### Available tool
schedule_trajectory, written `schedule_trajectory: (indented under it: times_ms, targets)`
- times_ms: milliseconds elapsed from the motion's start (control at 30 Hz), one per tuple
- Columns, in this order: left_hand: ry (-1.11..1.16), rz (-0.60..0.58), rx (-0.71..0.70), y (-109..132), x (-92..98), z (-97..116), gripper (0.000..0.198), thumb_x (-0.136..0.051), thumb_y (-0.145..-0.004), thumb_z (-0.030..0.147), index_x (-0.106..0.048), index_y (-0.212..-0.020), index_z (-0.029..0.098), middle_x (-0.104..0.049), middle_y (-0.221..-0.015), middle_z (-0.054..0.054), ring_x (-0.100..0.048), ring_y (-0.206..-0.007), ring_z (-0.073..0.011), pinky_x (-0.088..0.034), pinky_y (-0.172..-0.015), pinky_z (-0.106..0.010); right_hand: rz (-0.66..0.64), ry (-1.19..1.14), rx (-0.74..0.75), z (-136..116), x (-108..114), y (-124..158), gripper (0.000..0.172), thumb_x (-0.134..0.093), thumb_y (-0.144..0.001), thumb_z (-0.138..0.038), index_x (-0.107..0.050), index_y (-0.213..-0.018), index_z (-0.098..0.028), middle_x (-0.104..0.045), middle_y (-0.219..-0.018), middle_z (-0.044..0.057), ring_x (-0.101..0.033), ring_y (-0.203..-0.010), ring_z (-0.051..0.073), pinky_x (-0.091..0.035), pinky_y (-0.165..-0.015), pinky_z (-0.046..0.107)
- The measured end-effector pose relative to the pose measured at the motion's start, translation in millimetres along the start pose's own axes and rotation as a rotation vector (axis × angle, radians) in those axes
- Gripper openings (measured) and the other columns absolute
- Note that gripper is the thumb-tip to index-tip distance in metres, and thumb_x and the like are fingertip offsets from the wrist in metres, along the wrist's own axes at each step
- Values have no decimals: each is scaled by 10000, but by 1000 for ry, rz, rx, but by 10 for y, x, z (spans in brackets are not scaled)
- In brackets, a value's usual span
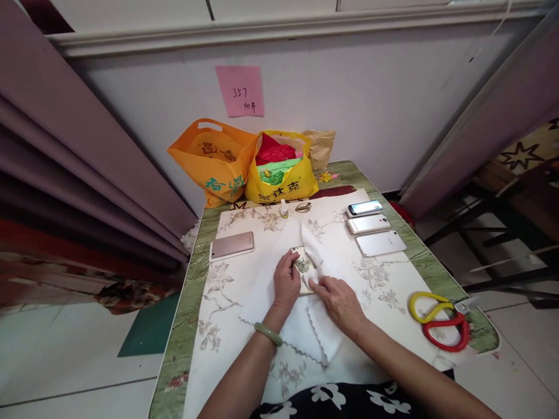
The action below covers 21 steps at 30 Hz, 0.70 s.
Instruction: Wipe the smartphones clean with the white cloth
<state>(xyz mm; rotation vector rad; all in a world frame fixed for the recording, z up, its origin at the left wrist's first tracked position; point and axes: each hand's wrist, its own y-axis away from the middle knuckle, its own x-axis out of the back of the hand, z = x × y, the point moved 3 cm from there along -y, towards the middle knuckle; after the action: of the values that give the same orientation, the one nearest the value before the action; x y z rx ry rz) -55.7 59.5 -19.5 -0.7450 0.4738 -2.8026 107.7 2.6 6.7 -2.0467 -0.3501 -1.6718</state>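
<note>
A light-coloured phone [302, 279] with a grey figure on its back lies on a white cloth [271, 291] with scalloped edges. My left hand [287, 280] grips the phone along its left side, thumb and fingers bent around the edge. From the lower right, my right hand [338, 299] pinches a bit of the white cloth against the phone's back. One part of the cloth is bunched along the phone's right side. The palm side of my right hand is hidden.
Three phones [381, 243] lie at the right, and a rose-gold phone [232, 245] at the left. Red-and-yellow scissors [441, 320] rest near the right edge. A small bottle [283, 208], an orange bag [213, 157] and a yellow bag [283, 183] of cloths stand at the back.
</note>
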Motion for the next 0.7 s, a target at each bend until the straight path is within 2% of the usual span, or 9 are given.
schedule_trajectory:
  times_ms: [67, 167, 300, 367, 567, 700]
  targets:
    - [45, 6, 30, -10, 7, -20, 407, -414, -809, 32, -639, -1098, 210, -652, -1227, -69, -584, -1195, -203, -460, -1064, -438, 11, -38, 45, -47, 52, 42, 456, -455, -905, -63, -553, -1294, -279, -605, -970, 55, -497, -789, 178, -318, -727, 310]
    - [109, 7, 79, -19, 23, -40, 373, -394, -849, 67, -667, -1063, 205, -657, -1230, -64, -596, -1179, -194, -457, -1065, -428, -1, -78, 99, -121, 104, -81, 397, -477, -920, -100, -588, -1248, -293, -604, -938, 49, -482, -815, 188, -310, -779, 335]
    - [185, -5, 142, -12, 45, -36, 326, -404, -884, 131, -680, -1046, 188, -655, -1238, -78, -584, -1195, -199, -441, -1070, -428, -35, -120, 163, -235, 74, -275, 304, -509, -907, -108, -663, -1090, -296, -598, -949, 35, -461, -844, 187, -292, -862, 358]
    - [218, -13, 165, -4, 51, -27, 314, -413, -885, 144, -683, -1041, 183, -647, -1251, -86, -575, -1209, -202, -429, -1077, -423, -19, -146, 175, -253, 53, -282, 299, -510, -912, -107, -671, -1077, -297, -598, -959, 29, -460, -844, 181, -293, -866, 351]
    - [217, 0, 167, -5, 50, -11, 285, -427, -902, 183, -692, -1008, 194, -650, -1241, -86, -577, -1202, -204, -412, -1084, -425, 116, -202, 128, -57, 90, -44, 379, -502, -937, -111, -620, -1231, -319, -621, -952, 30, -493, -842, 163, -301, -851, 324]
    - [193, 9, 152, -13, 42, -19, 283, -424, -907, 180, -691, -997, 197, -655, -1228, -83, -588, -1182, -199, -422, -1075, -424, 126, -130, 33, 65, 84, -13, 377, -509, -935, -120, -616, -1250, -297, -625, -937, 35, -496, -836, 163, -300, -825, 312]
